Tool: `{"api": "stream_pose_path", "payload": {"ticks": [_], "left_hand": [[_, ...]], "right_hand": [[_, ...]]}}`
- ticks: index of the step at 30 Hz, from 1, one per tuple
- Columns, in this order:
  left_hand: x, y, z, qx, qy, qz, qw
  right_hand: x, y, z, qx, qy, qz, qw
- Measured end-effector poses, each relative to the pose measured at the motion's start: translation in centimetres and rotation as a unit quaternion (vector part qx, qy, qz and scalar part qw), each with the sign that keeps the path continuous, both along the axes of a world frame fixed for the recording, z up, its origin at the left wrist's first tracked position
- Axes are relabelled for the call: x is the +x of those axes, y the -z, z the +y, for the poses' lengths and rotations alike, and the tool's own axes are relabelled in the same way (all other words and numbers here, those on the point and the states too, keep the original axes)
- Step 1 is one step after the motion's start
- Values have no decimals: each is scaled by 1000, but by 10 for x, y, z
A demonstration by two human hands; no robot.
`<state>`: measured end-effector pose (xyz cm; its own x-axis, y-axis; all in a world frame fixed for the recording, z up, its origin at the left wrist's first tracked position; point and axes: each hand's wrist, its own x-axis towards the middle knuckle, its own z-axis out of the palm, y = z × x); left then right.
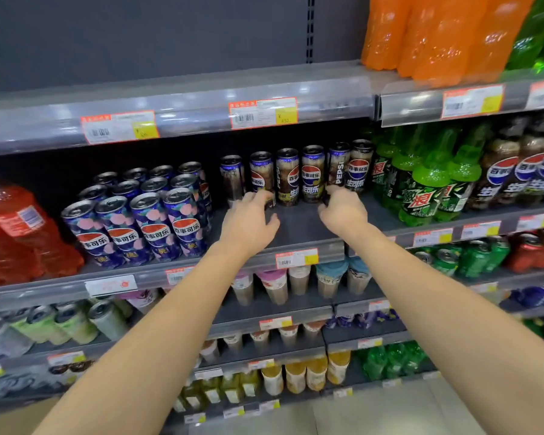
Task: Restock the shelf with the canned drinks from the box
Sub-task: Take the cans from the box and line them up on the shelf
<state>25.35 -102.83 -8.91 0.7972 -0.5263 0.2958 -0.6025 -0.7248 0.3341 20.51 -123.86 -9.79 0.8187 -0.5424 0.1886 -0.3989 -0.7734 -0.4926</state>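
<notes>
Both my forearms reach up to the shelf, where the dark cola cans stand in a row at the back. My left hand has a wide grip, fingers at one can's foot. My right hand curls at another's foot; I cannot tell that grip. Blue cans stand left, green bottles right

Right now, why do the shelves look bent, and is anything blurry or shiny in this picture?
Head view: the wide lens bows the shelf edges; light glares in patches off the clear price strip; the orange bottles and price tags are smeared, unreadable; the left hand, right hand and dark cola cans look fairly sharp.
</notes>
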Motion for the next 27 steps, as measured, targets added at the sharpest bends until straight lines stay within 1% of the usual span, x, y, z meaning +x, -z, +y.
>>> {"api": "stream_pose_path", "payload": {"ticks": [7,12,16,20,25,27], "left_hand": [[-26,-9,28,25,23,-25,999],[-49,-16,59,36,13,-25,999],[-74,-20,90,40,-7,-40,998],[-104,-18,124,74,-30,-59,995],[-151,-2,181,123,-76,-43,989],[-169,9,205,141,-96,-24,985]], "right_hand": [[-35,-8,55,-36,-45,11,998],[-57,-23,94,-90,-76,40,992],[-79,-28,129,-106,-128,48,985],[-106,-25,163,-103,-155,57,981],[-150,-4,210,-150,-177,72,970],[-163,5,229,-149,-195,84,966]]}}
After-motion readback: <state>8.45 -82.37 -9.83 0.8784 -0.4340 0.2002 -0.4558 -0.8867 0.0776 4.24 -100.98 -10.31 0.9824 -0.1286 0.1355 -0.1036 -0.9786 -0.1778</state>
